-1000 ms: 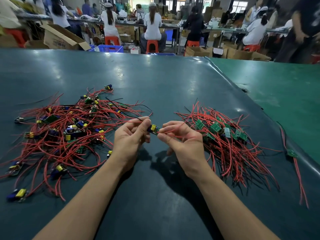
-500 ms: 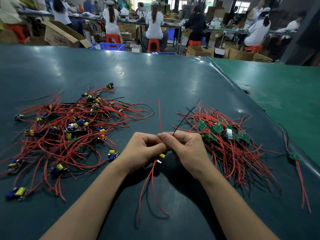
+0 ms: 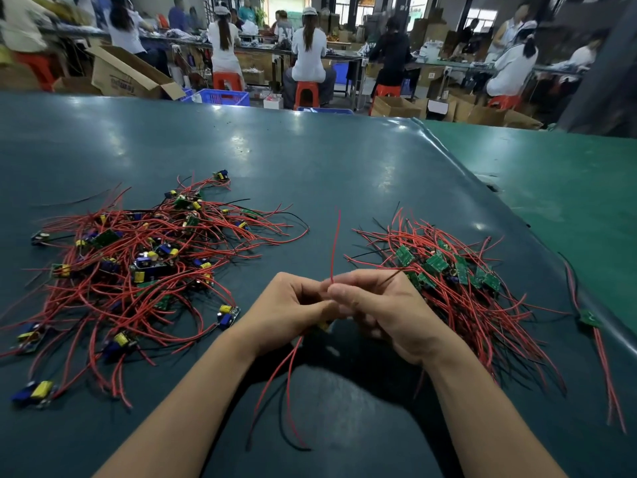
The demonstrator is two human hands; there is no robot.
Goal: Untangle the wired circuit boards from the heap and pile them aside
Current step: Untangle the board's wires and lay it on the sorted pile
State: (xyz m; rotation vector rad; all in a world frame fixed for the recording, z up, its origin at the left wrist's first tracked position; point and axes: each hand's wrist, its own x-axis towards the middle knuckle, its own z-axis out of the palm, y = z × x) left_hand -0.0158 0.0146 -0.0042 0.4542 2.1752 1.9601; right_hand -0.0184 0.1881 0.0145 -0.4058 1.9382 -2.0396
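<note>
Nearest the camera, loose red and black wire tails [image 3: 289, 391] now hang from under the hands down onto the desk [image 3: 344, 174]; a second ago the same piece was held up between the fingertips with its wires stretched sideways toward the heap, so it has come free of the tangle, and I judge this board ready to be laid aside. Both hands meet just above those tails. The left hand [image 3: 289, 312] is curled with its fingers folded in around the circuit board [image 3: 324, 326], of which only a yellow corner peeks out beneath the knuckles. The right hand [image 3: 386, 315] is curled too, thumb and forefinger pinching a single red lead [image 3: 334, 246] that stands up from the grip. The board therefore sits between the two palms, off the desk, roughly midway between the two piles. To the left, a little farther out, lies the tangled heap [image 3: 138, 267], boards with yellow and blue parts still knotted in red wire. To the right, just beside the right hand, is the sorted pile [image 3: 448, 270] with its green boards face up. One stray board [image 3: 590, 319] lies beyond at the desk's right edge.
</note>
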